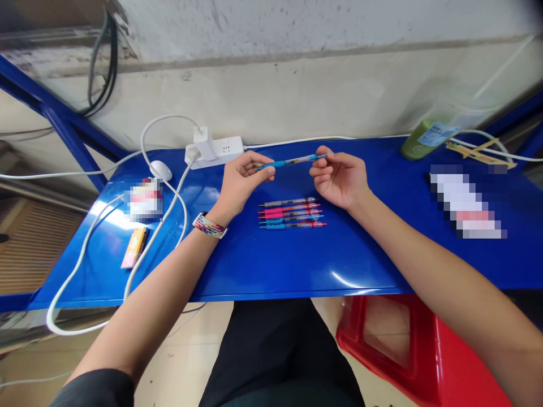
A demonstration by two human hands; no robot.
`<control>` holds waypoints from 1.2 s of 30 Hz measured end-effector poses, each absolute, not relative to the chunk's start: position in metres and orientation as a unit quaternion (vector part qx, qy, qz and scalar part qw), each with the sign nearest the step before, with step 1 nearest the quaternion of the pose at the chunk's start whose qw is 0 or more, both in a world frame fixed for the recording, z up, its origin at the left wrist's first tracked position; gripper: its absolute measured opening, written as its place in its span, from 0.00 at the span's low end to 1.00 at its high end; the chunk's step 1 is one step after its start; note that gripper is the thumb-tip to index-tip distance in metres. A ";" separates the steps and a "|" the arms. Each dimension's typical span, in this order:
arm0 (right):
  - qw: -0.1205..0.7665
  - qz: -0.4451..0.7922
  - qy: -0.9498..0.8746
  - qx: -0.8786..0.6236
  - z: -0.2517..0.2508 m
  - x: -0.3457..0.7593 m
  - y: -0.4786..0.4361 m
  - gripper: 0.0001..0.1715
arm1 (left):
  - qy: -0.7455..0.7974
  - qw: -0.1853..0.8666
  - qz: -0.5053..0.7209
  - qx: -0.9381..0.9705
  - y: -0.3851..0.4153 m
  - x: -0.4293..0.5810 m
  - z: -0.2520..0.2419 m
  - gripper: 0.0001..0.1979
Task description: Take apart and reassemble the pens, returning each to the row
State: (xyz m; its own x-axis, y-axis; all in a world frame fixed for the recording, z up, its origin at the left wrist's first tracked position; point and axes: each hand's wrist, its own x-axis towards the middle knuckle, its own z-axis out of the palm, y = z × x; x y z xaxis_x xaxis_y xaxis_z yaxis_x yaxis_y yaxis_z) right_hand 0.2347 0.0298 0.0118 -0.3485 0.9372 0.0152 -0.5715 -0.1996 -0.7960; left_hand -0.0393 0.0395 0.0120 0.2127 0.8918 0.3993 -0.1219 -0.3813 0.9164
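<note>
A blue pen (292, 161) with a clear barrel is held level above the table, between both hands. My left hand (245, 183) pinches its blue grip near the tip. At the other end, the fingers of my right hand (340, 176) are closed on the pen's top. Several more pens lie side by side just below: a grey pen (288, 203) at the back, pink pens (275, 213) in the middle and a blue pen (278, 226) with a red end nearest me.
A white power strip (224, 149) with plugs and looping white cables stands at the wall. On the left lie a white mouse-like object (161, 170) and a small orange box (134, 247). To the right are a tilted green drink cup (428, 138) and a blurred object (466, 203). A red stool (394, 339) stands below.
</note>
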 end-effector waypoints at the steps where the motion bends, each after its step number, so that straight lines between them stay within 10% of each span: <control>1: 0.523 0.719 -0.371 -0.269 0.013 0.233 0.029 0.11 | 0.311 0.461 0.548 0.625 0.039 -0.039 0.012 0.16; 36: 0.519 0.648 -0.443 -0.338 0.017 0.230 0.026 0.16 | 0.320 0.455 0.547 0.625 0.040 -0.039 0.010 0.16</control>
